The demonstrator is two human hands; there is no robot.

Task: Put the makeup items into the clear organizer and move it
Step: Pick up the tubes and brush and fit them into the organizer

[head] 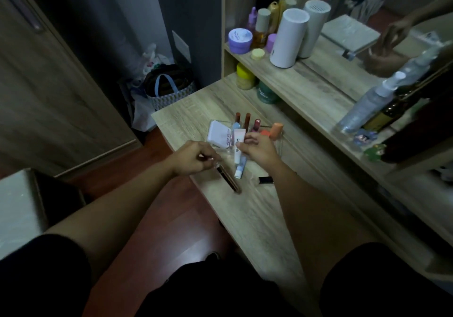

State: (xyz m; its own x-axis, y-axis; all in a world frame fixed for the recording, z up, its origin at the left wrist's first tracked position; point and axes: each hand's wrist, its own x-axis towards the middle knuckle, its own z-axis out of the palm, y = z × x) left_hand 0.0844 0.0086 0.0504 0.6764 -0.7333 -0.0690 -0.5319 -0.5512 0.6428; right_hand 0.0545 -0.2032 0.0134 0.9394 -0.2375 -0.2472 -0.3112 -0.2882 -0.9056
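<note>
Dark letters on the small white squeeze tube, partly readable as "PS"; pink print on the flat white compact case, too blurred to read. Both standing at the near side of the clear plastic organizer, which sits on the light wood-grain worktop, near its left edge and in front of the low shelf. Inside it, upright: two brown lip tubes, a pink one, an orange stick. Lying loose on the worktop just before the organizer: a pale blue tube and a small black cap-like piece. Open worktop toward the body, free for sliding.

Left hand with fingers closed on the top end of a slim dark brown pencil-like stick, its far tip low, perhaps touching the worktop. Right hand loosely spread, fingertips at the white tube, gripping nothing clearly.
</note>
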